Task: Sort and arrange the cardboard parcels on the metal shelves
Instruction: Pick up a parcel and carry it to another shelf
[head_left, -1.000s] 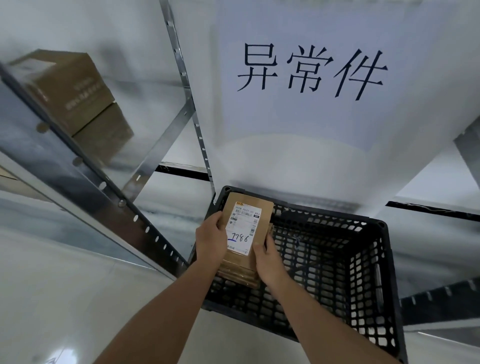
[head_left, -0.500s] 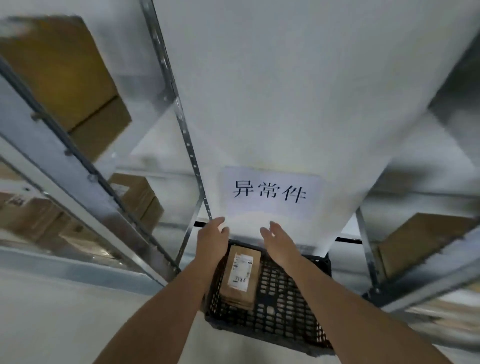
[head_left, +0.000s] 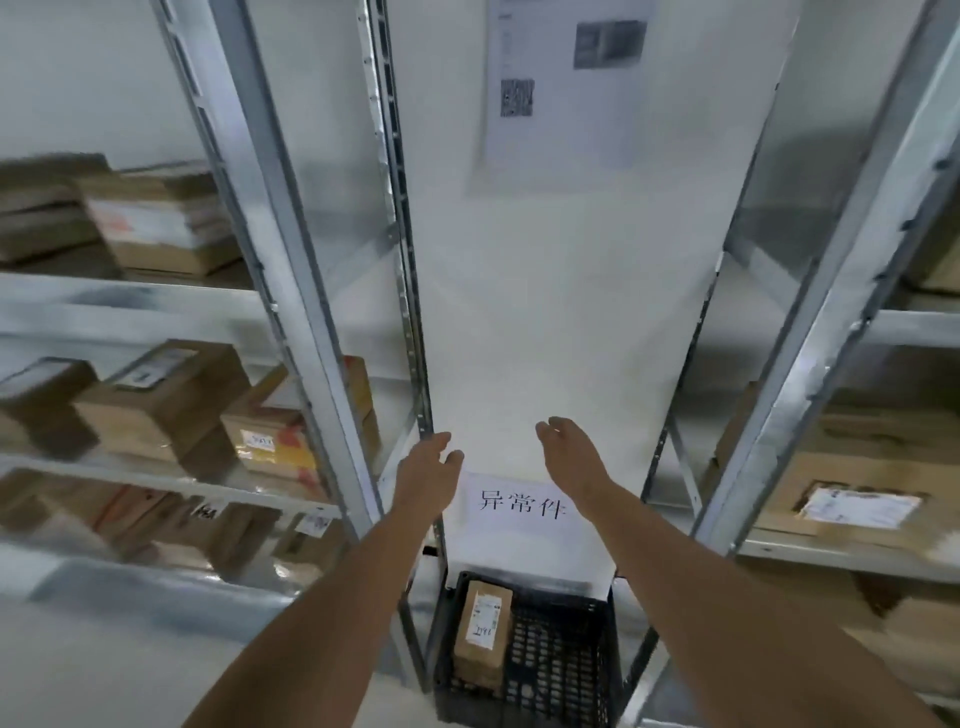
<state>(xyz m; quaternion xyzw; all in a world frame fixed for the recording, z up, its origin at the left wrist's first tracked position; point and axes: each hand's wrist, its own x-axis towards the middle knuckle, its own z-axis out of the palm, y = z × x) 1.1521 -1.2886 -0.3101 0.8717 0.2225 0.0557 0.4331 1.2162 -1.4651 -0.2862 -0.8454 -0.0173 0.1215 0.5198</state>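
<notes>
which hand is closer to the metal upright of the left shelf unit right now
Left. The left hand is raised right beside the left shelf's metal upright, nearly touching its perforated edge. The right hand is also raised, but farther over, in front of the white wall panel, apart from the upright.

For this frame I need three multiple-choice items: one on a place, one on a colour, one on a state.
1. Where does the labelled parcel lie?
A. in the black crate
B. on the left shelf
C. in the person's hands

2. What colour is the crate?
A. blue
B. black
C. white

3. How are the left hand and right hand?
A. both grip a parcel
B. one holds the crate
C. both open and empty

Answers: 1 A, the parcel leans inside the crate at its left side. 2 B, its lattice walls are black. 3 C, the fingers are relaxed, raised before the white panel, holding nothing.
</notes>
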